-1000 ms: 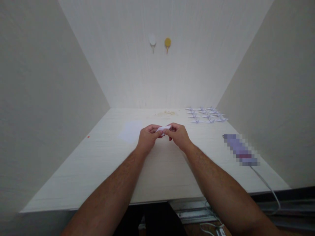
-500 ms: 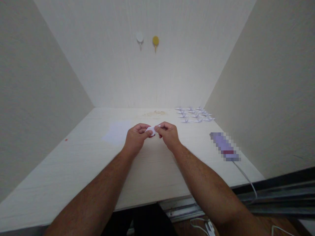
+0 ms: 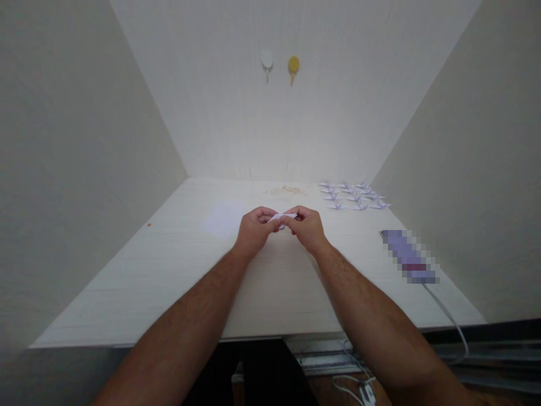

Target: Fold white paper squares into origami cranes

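Between my two hands is a small piece of folded white paper [image 3: 277,216], held above the middle of the table. My left hand [image 3: 256,226] pinches its left side with thumb and fingers. On the other side, my right hand [image 3: 309,226] grips it the same way, and the two thumbs come close together at the centre. Fingers cover much of the paper, so its exact folds cannot be made out. Several white paper cranes [image 3: 357,198] stand in rows at the back right of the table. Left of my hands lie flat white paper sheets [image 3: 222,217].
A pixelated purple device [image 3: 406,254] with a white cable [image 3: 448,316] lies near the right edge of the table [image 3: 169,282]. White [image 3: 267,60] and yellow [image 3: 293,64] hooks hang on the back wall. A small orange bit [image 3: 149,225] sits far left.
The camera view has swung a little left, so everything appears shifted right. My right thumb has moved in toward the left thumb, and the folded paper is turned between my fingers.
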`<state>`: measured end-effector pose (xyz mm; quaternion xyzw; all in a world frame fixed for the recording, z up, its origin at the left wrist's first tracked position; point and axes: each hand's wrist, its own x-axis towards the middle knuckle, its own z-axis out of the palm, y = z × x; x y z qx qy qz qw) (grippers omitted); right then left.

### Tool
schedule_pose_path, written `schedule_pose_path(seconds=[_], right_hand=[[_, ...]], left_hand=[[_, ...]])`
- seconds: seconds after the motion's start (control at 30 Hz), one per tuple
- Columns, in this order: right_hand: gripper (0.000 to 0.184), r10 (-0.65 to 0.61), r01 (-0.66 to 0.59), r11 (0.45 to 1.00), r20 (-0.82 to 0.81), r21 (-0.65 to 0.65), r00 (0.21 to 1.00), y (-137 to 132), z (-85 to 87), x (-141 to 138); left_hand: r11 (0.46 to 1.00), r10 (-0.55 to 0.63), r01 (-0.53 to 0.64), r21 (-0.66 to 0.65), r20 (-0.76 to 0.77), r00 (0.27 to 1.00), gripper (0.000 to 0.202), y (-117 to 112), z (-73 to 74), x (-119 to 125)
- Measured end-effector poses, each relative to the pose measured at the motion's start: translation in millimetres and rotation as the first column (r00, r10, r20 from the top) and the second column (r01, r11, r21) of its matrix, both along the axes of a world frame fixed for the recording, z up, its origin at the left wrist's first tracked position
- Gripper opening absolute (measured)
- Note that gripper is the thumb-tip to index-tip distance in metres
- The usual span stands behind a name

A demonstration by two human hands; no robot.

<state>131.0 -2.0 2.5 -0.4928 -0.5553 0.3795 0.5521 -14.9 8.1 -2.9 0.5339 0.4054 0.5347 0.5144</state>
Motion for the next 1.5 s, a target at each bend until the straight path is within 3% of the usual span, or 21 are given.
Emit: schedule_pose_path(seconds=[0.27, 0.63, 0.93, 1.33, 1.5], right_hand=[[0.019, -0.061, 0.059, 0.998, 0.063, 0.035, 0.996, 0, 0.1, 1], [0.015, -0.094, 0.086, 0.993, 0.110, 0.077, 0.990, -1, -1.7, 3], [0.027, 0.080, -0.080, 0.995, -0.006, -0.055, 0.997, -2, -0.5, 0], [0.017, -0.067, 0.064, 0.997, 0.095, 0.039, 0.993, -1, -0.7, 1], [0.020, -0.006, 0.003, 0.999, 0.102, 0.032, 0.995, -1, -0.3, -1]], left_hand=[[0.997, 0.080, -0.079, 0.024, -0.012, 0.997, 0.031, 1, -2.9, -2], [0.996, -0.093, 0.093, -0.001, 0.012, 0.996, 0.029, 0, -1.2, -2], [0.996, 0.084, -0.081, -0.031, 0.113, 0.990, 0.034, 7, -8.6, -3], [0.998, -0.018, 0.029, -0.062, 0.177, 0.984, 0.035, 8, -11.8, -1], [0.997, -0.026, 0.042, -0.065, 0.230, 0.973, 0.036, 8, -10.2, -1]])
